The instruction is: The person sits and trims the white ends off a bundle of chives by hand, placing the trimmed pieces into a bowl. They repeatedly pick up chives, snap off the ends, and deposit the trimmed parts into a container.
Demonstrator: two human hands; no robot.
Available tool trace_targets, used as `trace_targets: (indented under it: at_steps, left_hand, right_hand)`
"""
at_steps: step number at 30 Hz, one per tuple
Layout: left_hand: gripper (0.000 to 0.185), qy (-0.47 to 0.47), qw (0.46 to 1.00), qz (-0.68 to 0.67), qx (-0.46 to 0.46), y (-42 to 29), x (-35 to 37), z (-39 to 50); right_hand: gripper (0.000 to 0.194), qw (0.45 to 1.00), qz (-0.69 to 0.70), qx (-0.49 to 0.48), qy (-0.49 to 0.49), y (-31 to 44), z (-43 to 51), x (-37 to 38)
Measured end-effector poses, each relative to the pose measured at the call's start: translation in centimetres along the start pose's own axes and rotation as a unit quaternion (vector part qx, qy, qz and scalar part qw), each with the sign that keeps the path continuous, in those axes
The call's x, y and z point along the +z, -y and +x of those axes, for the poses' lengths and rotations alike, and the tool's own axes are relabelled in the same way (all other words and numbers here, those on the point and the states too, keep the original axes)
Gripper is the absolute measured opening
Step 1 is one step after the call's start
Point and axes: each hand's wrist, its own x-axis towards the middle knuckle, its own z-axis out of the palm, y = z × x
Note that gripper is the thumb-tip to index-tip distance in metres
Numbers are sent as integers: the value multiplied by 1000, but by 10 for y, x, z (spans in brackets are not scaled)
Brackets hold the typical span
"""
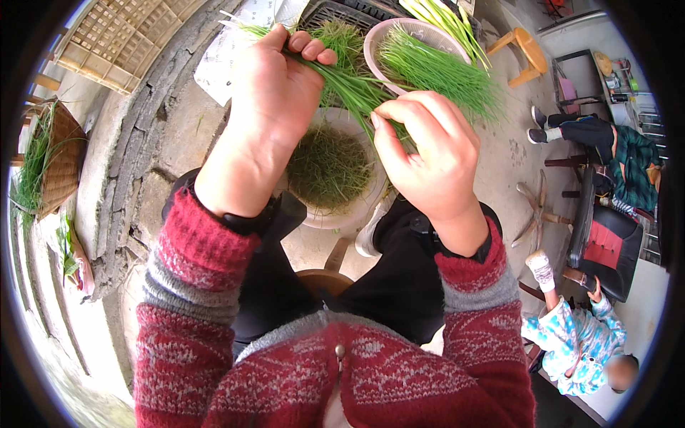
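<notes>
A bunch of thin green grass-like stalks (348,88), pale at one end, lies in the closed fingers of my left hand (278,85). At the bunch's green end, my right hand (428,139) has thumb and forefinger pinched together at some leaves; whether it grips them is hard to tell. Beneath both hands stands a pale round basin (342,221) with a heap of loose green and brownish trimmings (329,166). Beyond it a pink plastic colander (374,40) holds a large sheaf of similar green stalks (433,69). More stalks (337,40) lie between my left hand and the colander.
A black plastic crate (348,13) and thick pale-green stalks (444,21) are at the top. A beige crate (123,43) and a wicker basket (64,160) of greens stand left. At right are a wooden stool (522,53), an office chair (604,241) and two seated people (583,342).
</notes>
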Motion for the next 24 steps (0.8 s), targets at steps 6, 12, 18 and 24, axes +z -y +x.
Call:
trace_targets:
  at_steps: [6, 12, 18, 24]
  left_hand:
    - [23, -13, 998, 59, 19, 3, 2, 0]
    - [21, 8, 997, 74, 23, 5, -2, 1]
    - [20, 18, 972, 208, 107, 12, 1, -2]
    - [22, 70, 940, 304, 137, 10, 5, -6]
  right_hand:
    - [13, 993, 90, 62, 38, 6, 0, -4]
    - [10, 983, 155, 78, 60, 5, 0, -6]
    - [7, 946, 200, 220, 130, 1, -3, -11]
    - [6, 910, 240, 297, 162, -8, -9, -12]
